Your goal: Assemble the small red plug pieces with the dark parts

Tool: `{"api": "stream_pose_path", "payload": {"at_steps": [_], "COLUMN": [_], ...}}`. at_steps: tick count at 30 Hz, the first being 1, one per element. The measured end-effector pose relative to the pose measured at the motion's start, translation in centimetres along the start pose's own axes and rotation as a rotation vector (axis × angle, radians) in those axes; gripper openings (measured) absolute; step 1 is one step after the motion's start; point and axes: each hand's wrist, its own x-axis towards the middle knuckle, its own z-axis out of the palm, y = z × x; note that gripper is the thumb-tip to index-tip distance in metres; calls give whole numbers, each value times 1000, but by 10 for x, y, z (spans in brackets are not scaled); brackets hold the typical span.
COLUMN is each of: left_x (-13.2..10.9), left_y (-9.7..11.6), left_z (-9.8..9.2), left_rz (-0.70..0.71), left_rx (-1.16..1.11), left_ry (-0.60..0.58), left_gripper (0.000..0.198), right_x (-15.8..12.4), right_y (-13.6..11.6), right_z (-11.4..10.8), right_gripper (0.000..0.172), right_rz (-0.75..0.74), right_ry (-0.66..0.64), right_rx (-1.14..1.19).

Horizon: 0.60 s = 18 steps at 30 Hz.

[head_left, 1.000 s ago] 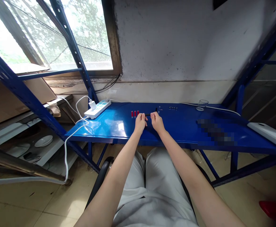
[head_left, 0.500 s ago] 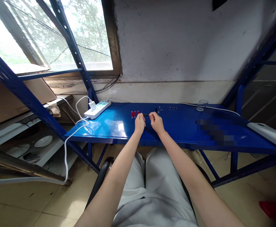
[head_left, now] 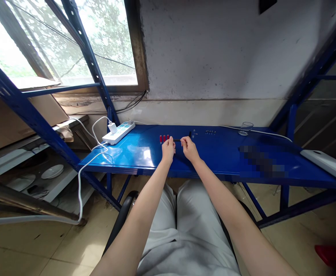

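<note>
Blue-painted metal, by its look, forms the worktable (head_left: 219, 155), and its flat top serves as the support surface for all small parts. The left hand (head_left: 168, 151) and the right hand (head_left: 189, 148) are positioned over the near half of the table, slightly apart from each other. A thin black rod (head_left: 177, 140) spans the gap between them, lying roughly level from left to right. Each hand is closed on one end of the rod with thumb and fingers; the gripped ends are hidden. This two-ended hold probably keeps the rod steady and allows one end to be turned or pulled against the other.

Red cylinders (head_left: 164, 138) stand in a short row just beyond the left hand, partly covered by it at the right end. A small black piece (head_left: 190, 134) and tiny pale parts (head_left: 194, 133) lie beyond the right hand. Farther right, a row of tiny items (head_left: 210, 132) is set out at even spacing, presumably so that each can be picked up singly. Their exact type cannot be determined.

A transparent glass (head_left: 245, 128) stands at the far right edge. The power strip (head_left: 118, 133) occupies the far left, apparently to keep its cable (head_left: 81, 184) away from the hands.
</note>
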Motion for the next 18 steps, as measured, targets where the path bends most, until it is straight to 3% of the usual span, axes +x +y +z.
{"api": "stream_pose_path", "payload": {"at_steps": [5,10,18], "left_x": [-1,-1,-2], "left_y": [0,2,3], "left_z": [0,0,0], "left_rz": [85,62,39], "left_rx": [20,32,34], "left_ry": [-86,-172,-204], "left_gripper": [20,18,20], "right_x": [1,0,1], "right_y": [9,4,-3], "right_z": [2,-4,-6], "right_gripper": [35,35,39], "right_rz": [87,207,100], "right_ry": [64,62,104], "right_rx": [115,-27,-115]}}
